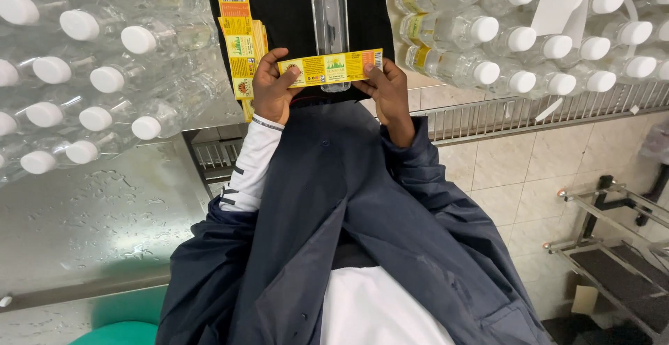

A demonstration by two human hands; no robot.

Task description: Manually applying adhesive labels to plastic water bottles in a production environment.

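My left hand [273, 88] and my right hand [387, 91] hold a yellow printed label [330, 68] stretched flat between them, one hand at each end. Behind the label a clear plastic bottle [329, 17] without a label lies on a black mat [293, 3], its cap end pointing away from me. A stack of more yellow labels [242, 42] lies just left of my left hand on the mat's edge.
Many clear bottles with white caps [104, 59] are piled on the wet metal table at left. Labelled and plain capped bottles [516, 38] lie at right above a metal grate [488, 118]. Tiled floor and a metal step frame [613, 233] are at lower right.
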